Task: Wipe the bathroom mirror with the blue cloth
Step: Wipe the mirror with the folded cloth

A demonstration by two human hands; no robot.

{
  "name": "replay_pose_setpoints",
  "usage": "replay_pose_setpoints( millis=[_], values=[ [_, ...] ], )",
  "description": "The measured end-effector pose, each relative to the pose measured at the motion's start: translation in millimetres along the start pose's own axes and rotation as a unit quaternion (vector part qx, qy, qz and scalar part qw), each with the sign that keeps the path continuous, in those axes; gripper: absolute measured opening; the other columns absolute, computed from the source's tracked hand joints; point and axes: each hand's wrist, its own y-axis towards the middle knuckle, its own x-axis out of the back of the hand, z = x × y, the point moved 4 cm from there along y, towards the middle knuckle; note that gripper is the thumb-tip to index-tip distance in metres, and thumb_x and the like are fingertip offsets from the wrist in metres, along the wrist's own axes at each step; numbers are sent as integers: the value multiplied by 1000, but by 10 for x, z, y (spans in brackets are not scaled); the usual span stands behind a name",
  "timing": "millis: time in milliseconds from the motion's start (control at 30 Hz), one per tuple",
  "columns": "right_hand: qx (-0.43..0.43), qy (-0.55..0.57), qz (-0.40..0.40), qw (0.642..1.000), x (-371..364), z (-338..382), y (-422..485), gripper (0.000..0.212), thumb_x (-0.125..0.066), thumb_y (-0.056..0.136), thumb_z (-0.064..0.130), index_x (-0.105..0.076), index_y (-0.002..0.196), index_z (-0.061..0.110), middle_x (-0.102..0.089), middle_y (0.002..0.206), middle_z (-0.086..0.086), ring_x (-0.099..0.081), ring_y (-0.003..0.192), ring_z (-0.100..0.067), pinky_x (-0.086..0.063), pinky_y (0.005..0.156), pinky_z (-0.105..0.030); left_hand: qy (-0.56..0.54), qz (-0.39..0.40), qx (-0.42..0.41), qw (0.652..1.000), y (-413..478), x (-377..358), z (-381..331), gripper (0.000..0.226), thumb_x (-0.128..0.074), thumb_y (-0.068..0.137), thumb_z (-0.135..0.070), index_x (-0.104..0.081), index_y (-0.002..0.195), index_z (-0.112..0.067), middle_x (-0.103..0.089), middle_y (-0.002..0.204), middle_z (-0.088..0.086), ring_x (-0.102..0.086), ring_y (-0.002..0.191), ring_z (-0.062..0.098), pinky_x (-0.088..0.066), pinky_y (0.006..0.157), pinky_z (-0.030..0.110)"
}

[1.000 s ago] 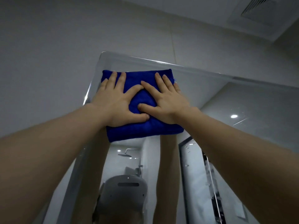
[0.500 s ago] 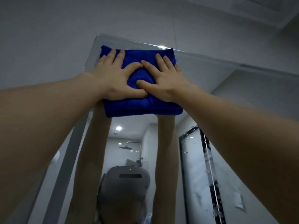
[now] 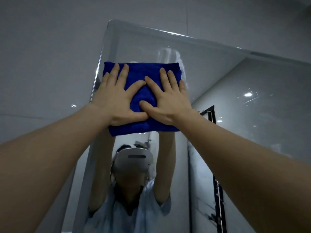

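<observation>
Head view, cloth: I saw the blue cloth (image 3: 143, 71) folded into a thick square and pressed flat against the mirror (image 3: 227, 78), near its upper left corner and a little below the top edge.
Head view, left hand: The left hand (image 3: 114, 100) lay flat on the cloth's left half, fingers straight and spread. It was pushing on the cloth, not gripping it.
Head view, right hand: The right hand (image 3: 170, 101) lay flat on the right half in the same way, fingers splayed. The two thumbs met at a bunched fold in the middle.
Head view, done: I made out pale smears (image 3: 170, 54) on the glass just above the cloth, so I judged that strip had already been passed over.
Head view, left: Most of the glass to the right and below looked untouched, so I judged the job was at an early stage.
Head view, hidden: The mirror's lower edge and right end ran out of frame. The cloth covered the glass beneath it. I could not tell whether the smears were wet or dry, and the dim light blurred any finer marks.
</observation>
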Motion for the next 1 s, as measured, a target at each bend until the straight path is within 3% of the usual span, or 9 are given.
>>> replay_pose_setpoints(
  millis=[400, 533, 667, 833, 1000],
  values=[
    [-20, 11, 43, 999, -407, 549, -1429, 76, -40, 85, 60, 0, 146, 38, 16, 155, -5, 18, 141, -23, 14, 111, -43, -32, 27, -9, 999, -1464, -351, -361, 101, -16, 57, -81, -12, 146, -33, 9, 154, 17, 12, 140, 35, 6, 111, 48],
    [-23, 17, 66, 997, -552, 667, -1900, 79, -41, 84, 60, 7, 143, 40, 21, 153, -4, 27, 136, -18, 18, 109, -41, -36, 34, -11, 999, -1933, -450, -537, 96, -24, 62, -78, -21, 145, -29, -2, 153, 22, 2, 140, 40, 4, 110, 49],
    [-32, 22, 81, 996, -677, 783, -2344, 78, -42, 84, 60, 15, 135, 43, 29, 146, 1, 34, 131, -18, 23, 106, -39, -46, 27, -17, 998, -2345, -520, -711, 91, -34, 64, -74, -42, 137, -20, -25, 145, 29, -22, 134, 47, -14, 104, 56],
    [-23, 39, 93, 995, -793, 916, -2794, 75, -39, 81, 58, 7, 138, 40, 22, 148, -1, 32, 133, -21, 28, 104, -36, -46, 28, 1, 999, -2821, -659, -885, 90, -37, 62, -74, -47, 134, -20, -32, 141, 29, -25, 132, 47, -19, 99, 59],
    [-27, 52, 91, 994, -894, 1045, -3184, 74, -44, 80, 55, -6, 140, 35, 11, 150, -6, 19, 137, -28, 17, 107, -43, -59, 32, 13, 998, -3237, -774, -1008, 89, -37, 63, -74, -35, 135, -22, -30, 142, 29, -24, 132, 46, -17, 100, 59]
  ],
)
